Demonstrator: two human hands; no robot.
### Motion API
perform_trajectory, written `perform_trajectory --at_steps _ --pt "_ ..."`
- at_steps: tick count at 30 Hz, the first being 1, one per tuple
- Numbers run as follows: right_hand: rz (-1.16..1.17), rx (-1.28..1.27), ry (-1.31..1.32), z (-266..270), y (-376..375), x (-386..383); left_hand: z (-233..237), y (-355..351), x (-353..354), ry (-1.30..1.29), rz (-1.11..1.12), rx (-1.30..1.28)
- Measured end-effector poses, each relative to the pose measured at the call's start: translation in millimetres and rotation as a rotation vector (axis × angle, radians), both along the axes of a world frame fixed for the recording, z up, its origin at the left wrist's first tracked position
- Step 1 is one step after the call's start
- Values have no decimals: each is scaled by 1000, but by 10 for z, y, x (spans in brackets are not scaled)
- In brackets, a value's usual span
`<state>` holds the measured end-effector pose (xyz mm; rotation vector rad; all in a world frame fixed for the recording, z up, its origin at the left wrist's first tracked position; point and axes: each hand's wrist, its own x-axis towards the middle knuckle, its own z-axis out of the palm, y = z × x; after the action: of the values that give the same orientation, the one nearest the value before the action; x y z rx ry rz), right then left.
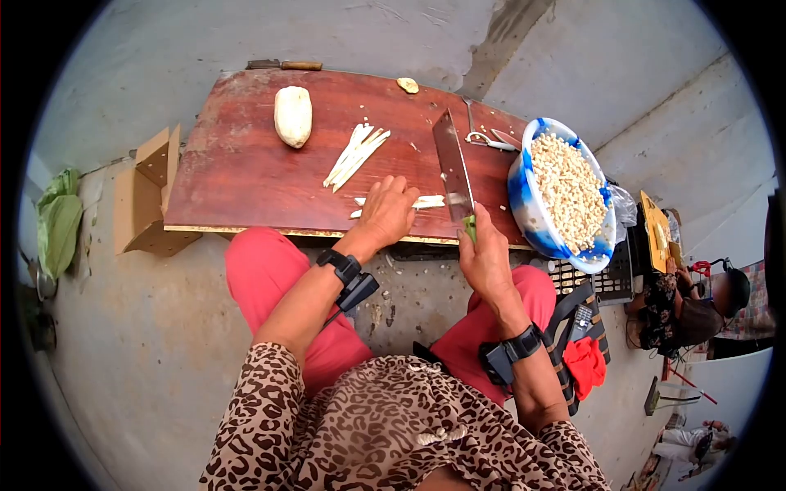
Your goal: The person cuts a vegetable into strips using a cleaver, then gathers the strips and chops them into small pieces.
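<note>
My left hand [388, 210] presses down with bent fingers on a few cut white vegetable strips [429, 201] near the table's front edge. Their ends stick out on both sides of it. In my right hand [486, 253] is a cleaver [454, 164], gripped by its green handle. Its broad blade stands on edge just right of the strips. More strips [358, 156] lie in a loose bundle further back. A whole peeled white root vegetable [293, 117] rests behind them to the left. Small cubes fill a blue and white basin [516, 192] at the table's right end.
The reddish-brown table [237, 155] stands before my knees. A peeler [489, 141] lies beside the basin, and a wooden-handled knife [284, 65] along the back edge. A cardboard box [147, 196] sits left. Another person [688, 307] works at the right by a yellow board [655, 229].
</note>
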<state>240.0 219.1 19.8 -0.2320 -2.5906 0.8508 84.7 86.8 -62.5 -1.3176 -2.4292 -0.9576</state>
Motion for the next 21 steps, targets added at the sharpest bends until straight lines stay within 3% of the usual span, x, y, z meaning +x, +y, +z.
perform_trajectory --at_steps 5,8,12,17,21 --pt "-42 79 -61 -338 95 -82 13 -13 -8 2 -6 -12" --pt "6 44 -132 -239 168 -135 -21 -18 -5 9 -6 -11" --pt "5 27 -34 -44 81 -158 2 -5 -4 -2 -2 -14" --pt "6 47 -40 -307 115 -155 22 -11 0 -5 -5 -29" --pt "13 0 -86 -182 120 -172 -3 -21 -5 -4 -2 -37"
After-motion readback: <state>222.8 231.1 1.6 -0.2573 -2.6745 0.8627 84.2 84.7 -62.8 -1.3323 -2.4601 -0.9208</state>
